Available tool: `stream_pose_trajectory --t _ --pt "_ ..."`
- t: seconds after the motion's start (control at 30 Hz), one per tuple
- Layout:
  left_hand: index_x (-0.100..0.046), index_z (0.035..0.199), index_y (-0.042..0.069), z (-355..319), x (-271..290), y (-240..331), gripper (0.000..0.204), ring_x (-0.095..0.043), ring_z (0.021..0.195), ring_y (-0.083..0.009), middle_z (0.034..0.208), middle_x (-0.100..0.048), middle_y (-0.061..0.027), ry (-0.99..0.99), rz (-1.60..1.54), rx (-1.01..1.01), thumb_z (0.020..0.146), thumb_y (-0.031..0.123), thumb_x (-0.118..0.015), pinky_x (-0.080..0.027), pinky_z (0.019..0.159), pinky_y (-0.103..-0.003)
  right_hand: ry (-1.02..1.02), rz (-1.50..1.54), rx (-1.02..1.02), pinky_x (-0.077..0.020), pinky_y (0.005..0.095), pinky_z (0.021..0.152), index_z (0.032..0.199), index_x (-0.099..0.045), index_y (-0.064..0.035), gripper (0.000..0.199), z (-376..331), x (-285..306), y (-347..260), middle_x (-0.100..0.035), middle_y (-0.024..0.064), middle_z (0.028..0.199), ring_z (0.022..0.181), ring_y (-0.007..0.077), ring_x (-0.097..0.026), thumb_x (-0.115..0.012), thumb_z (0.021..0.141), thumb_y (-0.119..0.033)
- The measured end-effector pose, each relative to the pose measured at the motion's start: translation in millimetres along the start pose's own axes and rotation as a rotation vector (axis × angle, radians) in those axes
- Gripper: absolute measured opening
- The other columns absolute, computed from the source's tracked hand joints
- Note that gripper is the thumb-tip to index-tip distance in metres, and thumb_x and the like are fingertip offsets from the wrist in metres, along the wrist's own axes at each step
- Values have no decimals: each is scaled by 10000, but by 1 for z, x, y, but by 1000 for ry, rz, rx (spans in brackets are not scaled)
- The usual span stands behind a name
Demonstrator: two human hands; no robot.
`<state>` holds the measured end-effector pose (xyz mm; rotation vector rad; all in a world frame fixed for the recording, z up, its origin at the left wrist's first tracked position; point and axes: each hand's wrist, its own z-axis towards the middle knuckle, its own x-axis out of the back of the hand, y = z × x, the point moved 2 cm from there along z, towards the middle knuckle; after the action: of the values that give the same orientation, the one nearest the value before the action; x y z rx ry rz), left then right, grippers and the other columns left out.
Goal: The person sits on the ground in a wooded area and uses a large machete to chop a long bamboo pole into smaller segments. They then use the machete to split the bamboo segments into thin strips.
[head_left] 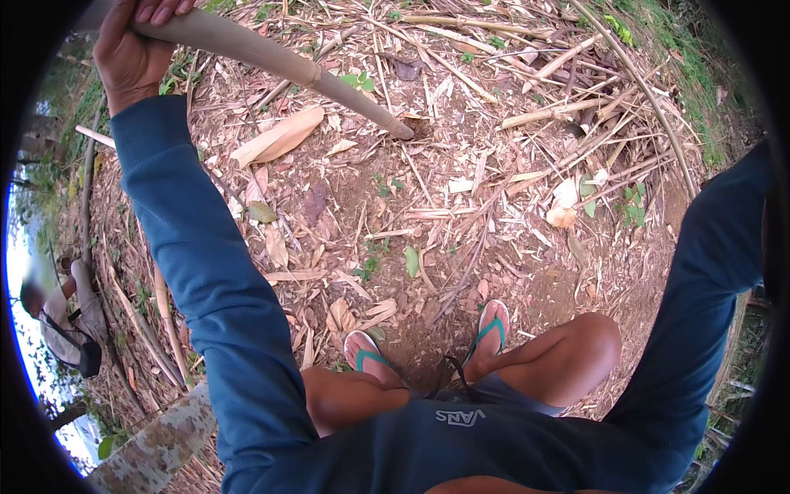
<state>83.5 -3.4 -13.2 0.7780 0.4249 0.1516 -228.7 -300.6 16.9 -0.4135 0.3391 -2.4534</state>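
My left hand reaches out at the upper left, its fingers closed round a greyish-brown bamboo pole. From that hand the pole slants down to the right, and its tip comes down at the littered ground. One node ring shows along its length. The pole's other end runs into the dark rim of the picture. My right arm is raised at the right side in a dark blue sleeve; its hand lies beyond the visible picture. A dry tan husk lies below the pole.
Split bamboo strips are heaped at the upper right beside a long thin curved stick. Wood chips and dry leaves cover the soil round my sandalled feet. A mottled trunk lies lower left; another person is at the far left.
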Motion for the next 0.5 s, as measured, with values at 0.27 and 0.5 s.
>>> stream_pose_trajectory --t 0.27,0.5 --pt "-551 859 33 -27 -76 -24 247 -470 573 -110 633 -451 14 345 290 -73 958 246 -626 -433 609 -303 -329 260 -1437 -453 324 806 1122 -541 25 411 -444 -199 74 -556 110 1039 913 201 -527 -717 822 -195" --pt "-533 800 55 -68 -100 -32 283 -496 584 -133 621 -474 -16 913 401 -268 913 239 -714 -465 600 -324 -28 631 -1754 -484 335 458 999 -552 15 294 -405 -192 40 -586 74 697 486 175 -555 -729 798 -106"
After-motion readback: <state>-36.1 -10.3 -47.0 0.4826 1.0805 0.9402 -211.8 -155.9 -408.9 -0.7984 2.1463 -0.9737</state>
